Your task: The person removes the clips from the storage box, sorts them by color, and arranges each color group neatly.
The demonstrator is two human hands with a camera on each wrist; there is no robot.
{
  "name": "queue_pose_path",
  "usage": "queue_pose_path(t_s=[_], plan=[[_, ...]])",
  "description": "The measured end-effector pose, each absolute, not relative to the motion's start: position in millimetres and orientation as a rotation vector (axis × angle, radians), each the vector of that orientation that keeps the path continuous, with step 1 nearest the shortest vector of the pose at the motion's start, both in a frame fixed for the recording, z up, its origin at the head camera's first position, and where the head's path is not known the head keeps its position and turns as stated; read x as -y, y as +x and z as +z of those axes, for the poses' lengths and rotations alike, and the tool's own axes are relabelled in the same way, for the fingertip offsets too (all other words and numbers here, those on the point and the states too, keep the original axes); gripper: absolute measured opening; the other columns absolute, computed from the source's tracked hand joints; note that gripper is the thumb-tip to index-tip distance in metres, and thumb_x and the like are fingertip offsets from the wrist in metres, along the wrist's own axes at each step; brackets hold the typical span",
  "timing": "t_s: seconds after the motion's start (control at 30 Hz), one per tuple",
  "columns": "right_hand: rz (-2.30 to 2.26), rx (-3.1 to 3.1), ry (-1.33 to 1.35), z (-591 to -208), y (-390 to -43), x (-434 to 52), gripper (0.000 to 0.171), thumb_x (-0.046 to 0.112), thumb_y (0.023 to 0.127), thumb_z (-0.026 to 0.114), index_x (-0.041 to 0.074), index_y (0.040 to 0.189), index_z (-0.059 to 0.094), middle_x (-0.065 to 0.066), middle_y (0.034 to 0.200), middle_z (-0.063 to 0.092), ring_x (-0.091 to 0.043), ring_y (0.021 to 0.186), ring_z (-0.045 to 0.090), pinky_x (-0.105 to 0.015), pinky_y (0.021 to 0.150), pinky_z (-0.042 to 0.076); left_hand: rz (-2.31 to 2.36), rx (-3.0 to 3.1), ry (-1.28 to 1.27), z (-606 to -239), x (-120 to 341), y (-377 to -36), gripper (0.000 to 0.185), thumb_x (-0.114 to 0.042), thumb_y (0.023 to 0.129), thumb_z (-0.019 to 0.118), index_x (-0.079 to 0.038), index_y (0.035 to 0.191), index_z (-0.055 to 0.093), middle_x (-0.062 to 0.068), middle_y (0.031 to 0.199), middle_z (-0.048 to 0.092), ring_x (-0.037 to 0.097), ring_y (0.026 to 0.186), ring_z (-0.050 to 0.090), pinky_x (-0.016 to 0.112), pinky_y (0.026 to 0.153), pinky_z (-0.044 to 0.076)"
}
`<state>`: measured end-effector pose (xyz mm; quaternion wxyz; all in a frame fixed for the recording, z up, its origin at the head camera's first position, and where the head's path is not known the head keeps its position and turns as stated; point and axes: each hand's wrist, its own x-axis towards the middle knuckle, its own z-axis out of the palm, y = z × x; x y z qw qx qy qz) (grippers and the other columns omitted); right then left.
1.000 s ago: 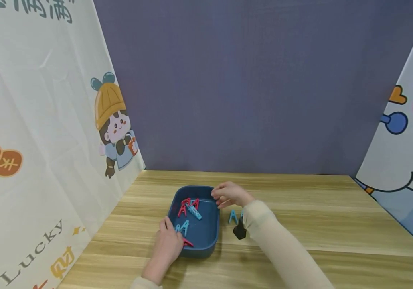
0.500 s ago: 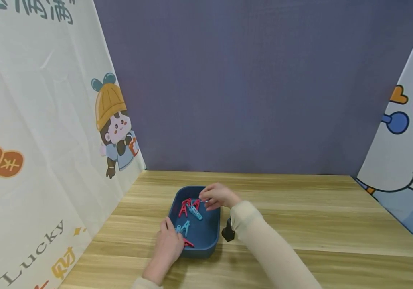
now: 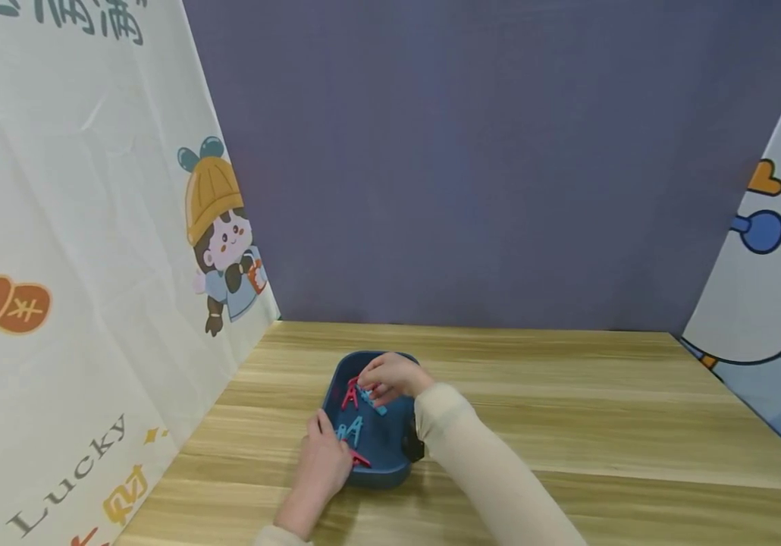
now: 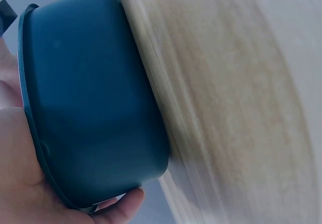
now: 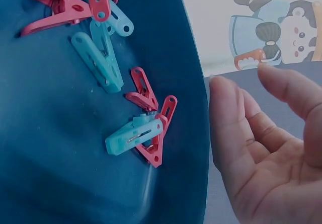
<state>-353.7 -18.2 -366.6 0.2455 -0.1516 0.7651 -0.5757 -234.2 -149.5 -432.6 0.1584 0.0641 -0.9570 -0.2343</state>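
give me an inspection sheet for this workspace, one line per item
surface: wooden table, light grain.
job's things: dark blue tray holding red clips and light blue clips.
clutter: nothing seen.
grips: left hand holds the tray's near left edge, thumb inside the rim; right hand is over the tray's far end, and the wrist view shows its fingers relaxed and holding nothing.
cables: nothing seen; a small black device sits at the right wrist.
surroundings: purple backdrop behind, cartoon-printed cloth panels at both sides.
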Motion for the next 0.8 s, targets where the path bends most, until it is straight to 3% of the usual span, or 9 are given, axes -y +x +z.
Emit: queue_pose_path(t_s=[0.23, 0.37, 0.67, 0.8], plan=[[-1.591, -2.091, -0.377, -371, -358, 29, 0.023, 0.008, 0.086, 0.06, -0.005, 0.105, 0.062, -0.027, 0.103, 0.058, -0.039, 0.089, 0.061, -0.038, 0.065, 0.053, -0.662, 2.732, 0.185, -433, 150, -233, 0.063, -0.01, 0.083, 0.054, 0.022, 0.13, 0.03, 0.033, 0.124, 0.035, 0.047, 0.093, 0.049, 0.052, 0.077, 0.044], [-1.607, -2.084, -0.357, -376, -361, 31, 0.026, 0.008, 0.086, 0.06, -0.008, 0.107, 0.06, -0.027, 0.103, 0.058, -0.038, 0.087, 0.061, -0.04, 0.067, 0.053, -0.666, 2.721, 0.188, -434, 150, -234, 0.062, -0.009, 0.082, 0.055, 0.022, 0.13, 0.031, 0.034, 0.122, 0.036, 0.046, 0.09, 0.05, 0.052, 0.076, 0.044], [-1.592, -2.101, -0.326, -381, -369, 31, 0.029, 0.005, 0.085, 0.058, -0.012, 0.109, 0.059, -0.028, 0.103, 0.059, -0.022, 0.068, 0.06, -0.038, 0.067, 0.053, -0.702, 2.705, 0.196, -431, 147, -232, 0.062, -0.008, 0.081, 0.056, 0.021, 0.13, 0.031, 0.033, 0.123, 0.036, 0.045, 0.091, 0.049, 0.052, 0.077, 0.043], [-1.58, -2.138, -0.297, -385, -372, 31, 0.025, 0.002, 0.084, 0.057, -0.013, 0.103, 0.06, -0.027, 0.095, 0.06, -0.019, 0.061, 0.057, -0.039, 0.067, 0.053, -0.709, 2.703, 0.195, -430, 147, -233, 0.062, -0.007, 0.081, 0.056, 0.021, 0.13, 0.031, 0.033, 0.123, 0.035, 0.044, 0.091, 0.049, 0.052, 0.077, 0.044]])
